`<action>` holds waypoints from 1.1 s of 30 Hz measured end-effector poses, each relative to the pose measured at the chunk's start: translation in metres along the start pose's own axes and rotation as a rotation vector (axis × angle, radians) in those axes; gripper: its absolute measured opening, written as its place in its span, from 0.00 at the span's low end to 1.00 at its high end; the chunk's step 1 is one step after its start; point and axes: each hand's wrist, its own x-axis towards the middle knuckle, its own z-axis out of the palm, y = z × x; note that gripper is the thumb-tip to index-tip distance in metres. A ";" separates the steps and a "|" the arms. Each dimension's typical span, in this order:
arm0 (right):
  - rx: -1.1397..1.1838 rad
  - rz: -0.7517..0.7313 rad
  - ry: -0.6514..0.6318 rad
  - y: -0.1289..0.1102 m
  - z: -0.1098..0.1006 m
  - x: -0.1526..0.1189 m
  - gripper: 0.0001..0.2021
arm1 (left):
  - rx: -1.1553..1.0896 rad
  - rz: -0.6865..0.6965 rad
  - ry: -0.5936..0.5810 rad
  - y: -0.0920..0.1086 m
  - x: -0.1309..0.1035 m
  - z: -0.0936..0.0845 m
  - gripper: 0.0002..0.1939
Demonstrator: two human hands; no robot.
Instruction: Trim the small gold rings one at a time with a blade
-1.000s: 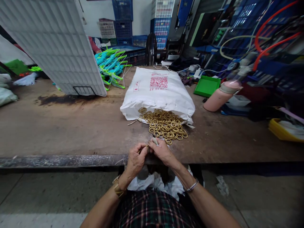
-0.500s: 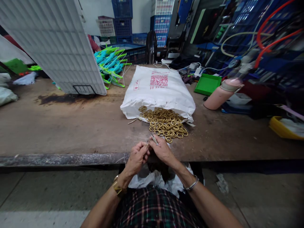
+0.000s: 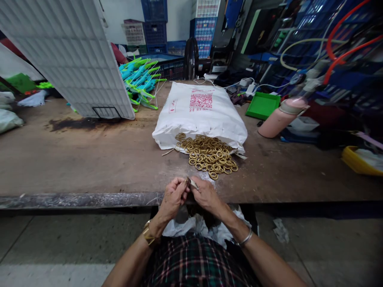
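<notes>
Garment, plaid (image 3: pixel 194 261), nearest, at six o'clock, the dial centred on the point of work. Left hand (image 3: pixel 172 198), at eight o'clock: fingers curled, thumb and forefinger pinching a small brassy piece (image 3: pixel 186 181), mostly hidden, probably a ring. Right hand (image 3: pixel 207 196), at four: fingers closed round a slim pale tool (image 3: pixel 193 183), dark-tipped, its kind too small to tell. Both hands lie close together at the front edge of the worktable (image 3: pixel 74 159). Brass-coloured rings (image 3: pixel 211 157), loose heap, at one o'clock, spilling from the mouth of a white sack (image 3: pixel 203 119), red-printed, lying at twelve. Handling, as judged: each ring light, stiff, smooth, somewhat slippery, hardly fragile; best pinched across the rim. Tool likely light and rigid; hold by its pale body, clear of the tip. Pink bottle (image 3: pixel 274 123), at two o'clock; green tray (image 3: pixel 263 106) just beyond. White ribbed panel (image 3: pixel 74 59), standing, at ten; turquoise-and-lime plastic parts (image 3: pixel 138 79) at eleven. Blue-and-white crate stack (image 3: pixel 206 34) at twelve, farthest.
</notes>
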 end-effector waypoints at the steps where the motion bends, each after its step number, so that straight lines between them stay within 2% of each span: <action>1: -0.062 -0.021 -0.021 0.000 0.000 -0.002 0.08 | 0.002 0.005 -0.001 0.000 0.000 0.000 0.17; 4: -0.159 -0.040 -0.049 0.000 0.002 -0.004 0.10 | 0.020 0.013 0.001 -0.001 -0.001 0.000 0.17; 11: -0.221 -0.023 -0.073 -0.001 0.000 -0.001 0.11 | 0.094 0.055 0.013 0.003 -0.002 0.000 0.17; 19: -0.287 -0.035 -0.208 -0.002 -0.005 0.003 0.12 | 0.123 0.108 0.013 0.003 -0.005 -0.001 0.18; 23: -0.381 0.039 -0.181 -0.004 -0.007 0.010 0.12 | 0.109 0.040 -0.073 0.010 -0.018 0.003 0.17; 26: -0.435 0.085 -0.127 -0.006 -0.008 0.019 0.11 | 0.001 -0.024 -0.158 0.015 -0.023 0.007 0.16; 30: -0.524 0.170 0.055 -0.003 -0.007 0.035 0.13 | -0.222 -0.038 -0.107 0.016 -0.018 0.005 0.16; 33: -0.587 0.223 0.100 0.000 -0.006 0.049 0.15 | -0.289 -0.062 -0.075 0.015 -0.013 0.000 0.15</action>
